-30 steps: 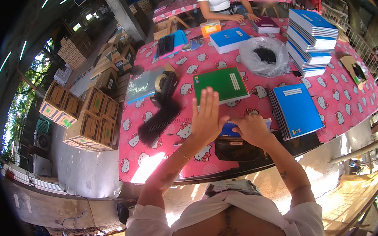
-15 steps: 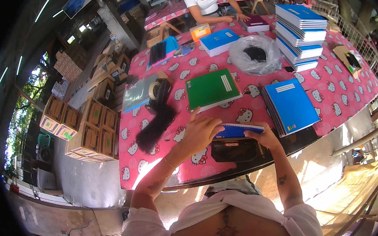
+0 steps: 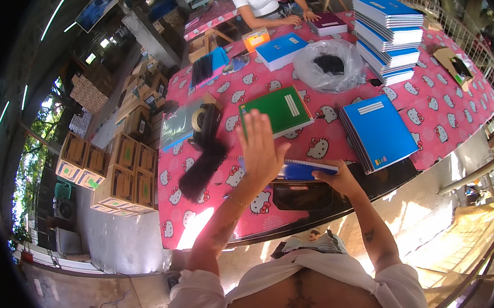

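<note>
In my right hand [image 3: 342, 178] is the right end of a blue spiral notebook [image 3: 300, 172], held on edge with its coiled spine upward above the table's near edge. My left hand [image 3: 262, 146] is open, fingers stretched upward and thumb apart, at the notebook's left end; whether the palm touches it is hard to see. Just beyond the left fingers lies a green notebook [image 3: 278, 111], partly covered by them. To the right rests a stack of blue notebooks [image 3: 380, 134] with dark coils along its left side. A bundle of thin black strands [image 3: 203, 171] lies left of my left forearm.
A pink patterned cloth [image 3: 318, 122] covers the table. A tape dispenser [image 3: 201, 119], a plastic bag with black contents [image 3: 329, 65] and a tall notebook pile [image 3: 386, 41] stand farther back. Across the table, a person in white [image 3: 260, 3] touches a purple notebook [image 3: 328, 23]. Cartons [image 3: 123, 168] stand left.
My left hand has let go of the blue notebook's left end and opened, fingers now raised. My right hand still holds it. The far person's hands have moved apart.
</note>
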`<state>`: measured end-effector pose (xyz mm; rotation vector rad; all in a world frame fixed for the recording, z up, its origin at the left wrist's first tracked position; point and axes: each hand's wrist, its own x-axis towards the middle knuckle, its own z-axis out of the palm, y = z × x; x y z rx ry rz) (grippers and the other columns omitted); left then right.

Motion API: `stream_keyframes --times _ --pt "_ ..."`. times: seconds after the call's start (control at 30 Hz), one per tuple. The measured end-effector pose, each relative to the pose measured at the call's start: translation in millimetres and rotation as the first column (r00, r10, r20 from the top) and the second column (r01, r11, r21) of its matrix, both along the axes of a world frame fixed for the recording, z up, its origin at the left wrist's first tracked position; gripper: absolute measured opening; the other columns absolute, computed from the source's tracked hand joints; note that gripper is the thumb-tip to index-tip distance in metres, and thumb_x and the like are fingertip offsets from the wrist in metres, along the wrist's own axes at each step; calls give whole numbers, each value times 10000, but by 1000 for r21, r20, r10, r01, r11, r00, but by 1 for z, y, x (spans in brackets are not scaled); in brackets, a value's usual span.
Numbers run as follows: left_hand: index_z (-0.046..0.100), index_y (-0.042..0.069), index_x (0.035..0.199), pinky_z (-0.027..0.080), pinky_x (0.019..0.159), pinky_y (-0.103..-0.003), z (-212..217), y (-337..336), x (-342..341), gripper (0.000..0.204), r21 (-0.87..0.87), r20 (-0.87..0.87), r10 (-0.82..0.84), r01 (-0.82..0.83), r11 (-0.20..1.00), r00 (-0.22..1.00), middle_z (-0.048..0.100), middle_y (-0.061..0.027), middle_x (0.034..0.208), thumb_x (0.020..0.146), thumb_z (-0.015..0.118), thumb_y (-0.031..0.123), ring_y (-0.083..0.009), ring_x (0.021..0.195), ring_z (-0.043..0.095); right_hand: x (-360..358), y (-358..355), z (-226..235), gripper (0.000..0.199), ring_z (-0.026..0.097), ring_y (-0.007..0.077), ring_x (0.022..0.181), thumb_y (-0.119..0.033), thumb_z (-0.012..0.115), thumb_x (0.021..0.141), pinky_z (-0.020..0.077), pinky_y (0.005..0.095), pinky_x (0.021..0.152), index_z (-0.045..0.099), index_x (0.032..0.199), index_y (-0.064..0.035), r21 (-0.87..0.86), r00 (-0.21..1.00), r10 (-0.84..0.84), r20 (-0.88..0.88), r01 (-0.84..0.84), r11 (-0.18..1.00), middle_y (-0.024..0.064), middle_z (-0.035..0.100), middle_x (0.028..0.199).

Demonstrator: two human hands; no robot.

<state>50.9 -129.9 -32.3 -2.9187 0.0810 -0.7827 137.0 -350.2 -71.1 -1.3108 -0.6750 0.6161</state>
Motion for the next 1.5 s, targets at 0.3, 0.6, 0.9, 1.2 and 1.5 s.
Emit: stream_keyframes --times 0.3,0.6,0.9,1.2,1.5 --pt "419 -89 1434 201 1166 -623 3 2 5 803 134 -15 -79 80 988 997 395 -330 1498 962 482 558 -447 1475 277 -2 5 -6 393 620 87 933 -43 731 877 528 271 823 656 1258 19 -106 998 -4 59 10 994 67 730 1014" --pt "383 -31 1487 202 1185 -567 7 -20 5 772 95 -42 -118 121 988 992 344 -244 1571 968 489 530 -374 1491 282 -6 11 -15 374 635 103 881 -46 723 874 531 282 785 657 1240 -6 -100 992 -38 118 50 994 71 717 1006" --pt "356 -78 1474 227 1180 -556 -15 -40 -8 779 7 -106 -304 306 952 947 318 -264 1571 973 500 500 -392 1477 287 -8 21 -36 411 669 105 888 -24 727 814 542 319 790 658 1219 -2 55 964 -148 223 139 989 114 745 986" --pt "322 -88 1489 200 1185 -530 -44 -69 -63 770 -197 -84 -350 329 924 933 305 -261 1577 1016 402 515 -390 1482 267 -19 24 -20 387 700 135 850 -70 724 826 546 330 765 669 1205 -15 39 944 -199 263 195 980 144 745 913" --pt "421 23 1446 376 1034 -345 -83 -38 -98 612 -921 -159 -254 -236 -310 954 481 -141 1420 1056 419 495 -199 1246 472 -120 3 -35 404 583 237 1087 -158 855 786 488 373 932 635 1117 -83 172 887 -290 359 242 955 71 597 1069"
